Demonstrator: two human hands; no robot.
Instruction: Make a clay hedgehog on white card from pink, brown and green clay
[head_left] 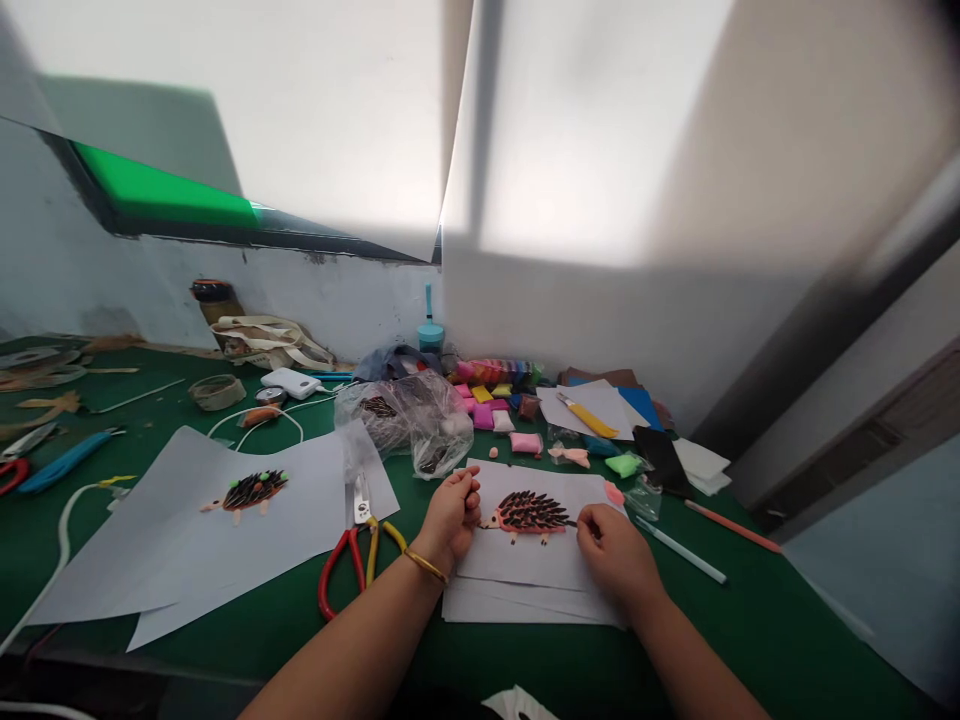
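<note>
A hedgehog picture [532,513] lies on a stack of white paper [517,570], its body covered with dark pointed pieces, with a peach face and small feet. At its left, beside the face, my left hand [450,518] is closed, and a dark bit shows between the fingers. My right hand [616,552] rests over the paper's right side. Its thumb and forefinger pinch a small dark pointed piece [573,523] at the hedgehog's rear end. A pink lump of clay [614,492] sits at the paper's upper right corner.
Scissors [363,505] and red-and-yellow-handled pliers [352,560] lie left of my left arm. Another hedgehog picture [255,492] is on paper further left. Behind are a plastic bag [405,415], coloured clay packets [491,415] and a yellow cutter [592,418]. A pen [686,552] lies right.
</note>
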